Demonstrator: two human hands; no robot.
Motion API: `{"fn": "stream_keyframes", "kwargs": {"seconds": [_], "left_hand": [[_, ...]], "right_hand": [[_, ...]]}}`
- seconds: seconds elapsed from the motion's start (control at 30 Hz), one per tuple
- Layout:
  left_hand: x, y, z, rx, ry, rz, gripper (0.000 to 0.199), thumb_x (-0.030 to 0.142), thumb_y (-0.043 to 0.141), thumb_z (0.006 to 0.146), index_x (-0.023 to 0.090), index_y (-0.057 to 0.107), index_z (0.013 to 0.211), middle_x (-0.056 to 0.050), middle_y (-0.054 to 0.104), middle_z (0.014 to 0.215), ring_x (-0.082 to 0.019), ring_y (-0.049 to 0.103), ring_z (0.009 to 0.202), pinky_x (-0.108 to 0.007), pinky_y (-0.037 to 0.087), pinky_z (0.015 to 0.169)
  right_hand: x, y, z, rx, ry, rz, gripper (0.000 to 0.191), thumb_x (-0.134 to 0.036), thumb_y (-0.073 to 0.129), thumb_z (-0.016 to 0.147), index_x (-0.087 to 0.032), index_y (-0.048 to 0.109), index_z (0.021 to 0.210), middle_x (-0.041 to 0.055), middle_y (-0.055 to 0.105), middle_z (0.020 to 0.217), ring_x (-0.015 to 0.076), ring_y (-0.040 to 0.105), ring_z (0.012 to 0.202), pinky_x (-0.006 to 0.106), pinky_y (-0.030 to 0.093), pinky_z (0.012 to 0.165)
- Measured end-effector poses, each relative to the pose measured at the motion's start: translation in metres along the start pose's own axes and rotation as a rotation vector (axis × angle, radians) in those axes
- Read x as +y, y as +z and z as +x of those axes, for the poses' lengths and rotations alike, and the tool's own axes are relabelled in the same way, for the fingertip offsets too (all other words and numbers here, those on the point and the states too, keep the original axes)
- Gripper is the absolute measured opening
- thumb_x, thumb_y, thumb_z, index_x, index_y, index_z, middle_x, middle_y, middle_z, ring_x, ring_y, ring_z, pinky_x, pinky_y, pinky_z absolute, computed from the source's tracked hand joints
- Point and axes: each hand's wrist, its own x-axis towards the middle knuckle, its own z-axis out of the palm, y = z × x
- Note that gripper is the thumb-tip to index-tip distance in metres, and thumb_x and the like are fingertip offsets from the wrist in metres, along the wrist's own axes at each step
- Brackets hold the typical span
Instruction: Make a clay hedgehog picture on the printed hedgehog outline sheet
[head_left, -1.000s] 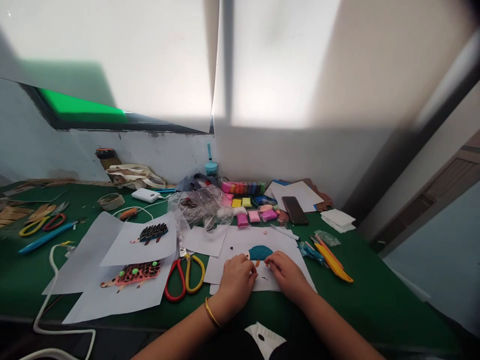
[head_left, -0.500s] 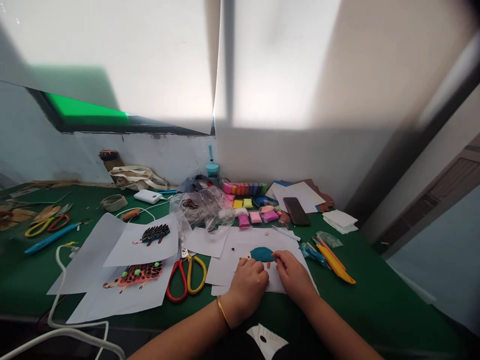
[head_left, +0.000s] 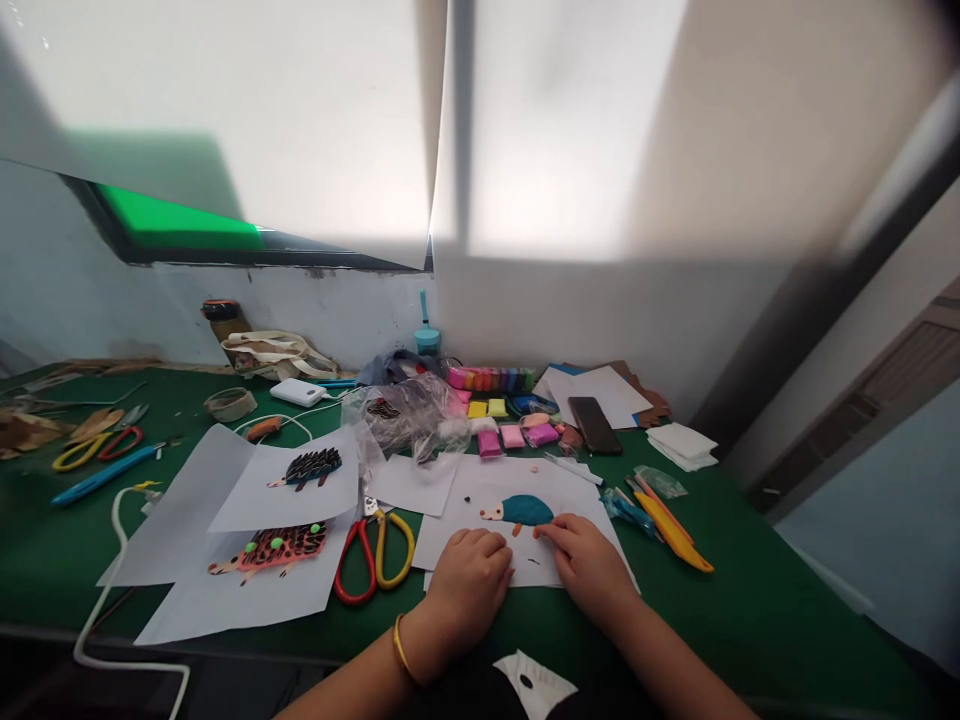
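Observation:
A flat clay hedgehog (head_left: pixel 527 509) with a blue body, pale face and orange legs lies on white paper (head_left: pixel 450 530) before me. My right hand (head_left: pixel 592 560) reaches in from the right, its index finger stretched out against the rear orange leg (head_left: pixel 537 532). Resting on the paper's lower left part is my left hand (head_left: pixel 469 585), fingers curled together; whatever they may hold is hidden. A thin dark strip (head_left: pixel 532 560) lies between my hands. A small black bit (head_left: pixel 466 499) and a tiny pink ball (head_left: pixel 534 468) are on the same sheet.
Red-and-yellow-handled scissors (head_left: pixel 375 550) lie left of the paper. Farther left are sheets with a black-spined hedgehog (head_left: pixel 311 467) and a pink one (head_left: pixel 277 548). Clay packets (head_left: pixel 512 436) and a phone (head_left: pixel 594 425) sit behind; a yellow cutter (head_left: pixel 675 525) is at right.
My left hand has drawn back left and down, uncovering the hedgehog's face and the dark strip. My right hand has shifted slightly down, from the body's rear to the rear leg.

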Motion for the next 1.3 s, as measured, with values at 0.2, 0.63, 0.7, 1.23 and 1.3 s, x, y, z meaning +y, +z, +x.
{"fn": "stream_keyframes", "kwargs": {"seconds": [0.2, 0.63, 0.7, 1.23, 1.3], "left_hand": [[0.001, 0.002, 0.001, -0.005, -0.003, 0.003, 0.013, 0.02, 0.053, 0.093, 0.022, 0.066, 0.098, -0.003, 0.067, 0.102, -0.023, 0.06, 0.097, -0.04, 0.045, 0.09], [0.003, 0.001, 0.009, -0.039, -0.058, 0.027, 0.009, 0.02, 0.059, 0.09, 0.019, 0.066, 0.085, -0.004, 0.066, 0.091, -0.022, 0.058, 0.09, -0.038, 0.044, 0.085], [0.005, 0.002, 0.016, -0.045, -0.088, 0.024, 0.007, 0.019, 0.061, 0.088, 0.019, 0.067, 0.083, -0.004, 0.065, 0.09, -0.022, 0.058, 0.09, -0.038, 0.043, 0.083], [0.021, 0.017, 0.035, -0.097, -0.21, -0.083, 0.01, 0.024, 0.056, 0.091, 0.02, 0.065, 0.089, -0.005, 0.061, 0.099, -0.024, 0.054, 0.101, -0.04, 0.037, 0.089], [0.019, 0.013, 0.034, -0.08, -0.225, -0.074, 0.01, 0.022, 0.054, 0.091, 0.02, 0.064, 0.09, -0.005, 0.06, 0.101, -0.024, 0.054, 0.1, -0.039, 0.037, 0.088]], "right_hand": [[0.0, 0.007, 0.001, -0.01, -0.034, -0.124, 0.042, -0.007, 0.047, 0.082, -0.022, 0.072, 0.113, 0.0083, 0.065, 0.102, 0.0224, 0.059, 0.097, 0.034, 0.048, 0.089], [0.004, 0.005, 0.001, 0.005, 0.003, -0.038, 0.046, -0.01, 0.043, 0.084, -0.021, 0.066, 0.122, 0.0087, 0.065, 0.108, 0.0223, 0.059, 0.103, 0.035, 0.049, 0.093], [0.004, 0.004, 0.001, 0.019, 0.041, 0.005, 0.047, -0.01, 0.041, 0.084, -0.019, 0.064, 0.124, 0.0087, 0.066, 0.111, 0.0215, 0.059, 0.106, 0.035, 0.048, 0.095], [-0.003, -0.001, 0.001, 0.018, 0.05, 0.021, 0.027, -0.009, 0.042, 0.082, -0.02, 0.066, 0.084, 0.0063, 0.065, 0.095, 0.0209, 0.059, 0.093, 0.034, 0.047, 0.084], [-0.005, -0.002, 0.0, 0.025, 0.041, 0.007, 0.025, -0.008, 0.043, 0.081, -0.02, 0.066, 0.081, 0.0062, 0.064, 0.094, 0.0211, 0.058, 0.092, 0.034, 0.047, 0.083]]}}
